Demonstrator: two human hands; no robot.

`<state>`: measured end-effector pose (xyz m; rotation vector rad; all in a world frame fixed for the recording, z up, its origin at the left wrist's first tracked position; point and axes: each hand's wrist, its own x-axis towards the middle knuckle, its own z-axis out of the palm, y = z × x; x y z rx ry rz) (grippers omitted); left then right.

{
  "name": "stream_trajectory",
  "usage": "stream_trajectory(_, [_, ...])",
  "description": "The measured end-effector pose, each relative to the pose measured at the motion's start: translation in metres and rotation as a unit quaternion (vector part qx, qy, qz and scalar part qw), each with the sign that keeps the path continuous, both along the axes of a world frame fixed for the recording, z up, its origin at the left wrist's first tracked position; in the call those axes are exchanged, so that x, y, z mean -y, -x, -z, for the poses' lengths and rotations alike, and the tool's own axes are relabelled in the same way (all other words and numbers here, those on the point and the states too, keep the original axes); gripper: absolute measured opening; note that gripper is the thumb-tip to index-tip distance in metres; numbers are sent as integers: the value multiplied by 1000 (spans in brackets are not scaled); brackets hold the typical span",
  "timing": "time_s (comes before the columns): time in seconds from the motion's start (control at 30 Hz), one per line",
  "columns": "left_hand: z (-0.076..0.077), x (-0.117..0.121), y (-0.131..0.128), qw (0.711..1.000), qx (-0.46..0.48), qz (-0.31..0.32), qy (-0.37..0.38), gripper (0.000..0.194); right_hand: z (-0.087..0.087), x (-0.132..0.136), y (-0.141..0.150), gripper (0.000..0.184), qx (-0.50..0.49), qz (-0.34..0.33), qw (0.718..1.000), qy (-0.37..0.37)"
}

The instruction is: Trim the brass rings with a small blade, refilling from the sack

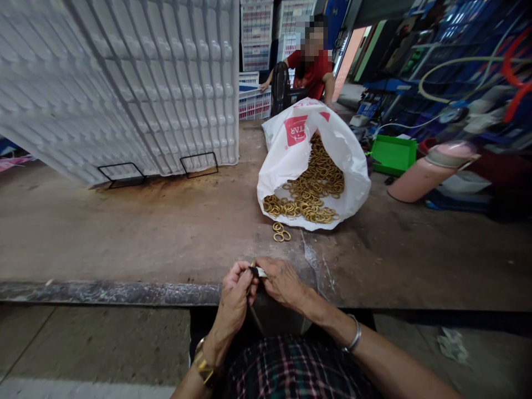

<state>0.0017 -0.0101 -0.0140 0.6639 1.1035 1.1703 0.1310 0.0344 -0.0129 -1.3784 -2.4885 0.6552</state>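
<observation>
My left hand (235,296) and my right hand (281,281) meet at the near edge of the worn workbench (145,233), fingers pinched together. Between them sits a small brass ring (252,265) and a small dark-and-white piece (257,271); which hand grips which I cannot tell. A white plastic bag (291,149) lies open on the bench ahead of my hands, full of several brass rings (310,191). Three loose rings (281,233) lie just in front of the bag's mouth.
A large stack of white moulded trays (124,83) leans at the back left on wire stands. A person in a red shirt (311,72) works behind the bag near white crates (255,44). A green tray (394,155) and a pink cylinder (424,174) lie at the right.
</observation>
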Motion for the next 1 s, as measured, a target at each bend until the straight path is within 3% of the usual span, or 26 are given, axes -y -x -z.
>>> stream_trajectory(0.27, [5,0,1,999,-43,-3,0,31,-4,1,8,24,97,41,994,9])
stream_trajectory(0.43, [-3,5,1,999,-19,25,-8,28,0,-15,5,25,107,85,991,7])
stream_trajectory(0.5, [-7,7,1,999,0,45,-14,26,2,-24,1,20,66,102,993,2])
stream_trajectory(0.6, [-10,7,0,998,48,40,-16,25,1,-30,-1,17,-88,127,987,42])
stream_trajectory(0.73, [-5,4,0,997,67,26,-17,22,-8,-19,4,30,-296,96,935,169])
stream_trajectory(0.83, [-1,3,1,998,62,23,-17,22,-10,-11,8,29,-336,55,913,223])
stream_trajectory(1.0, [-2,4,0,997,70,25,-11,22,2,-12,8,30,-355,92,892,263])
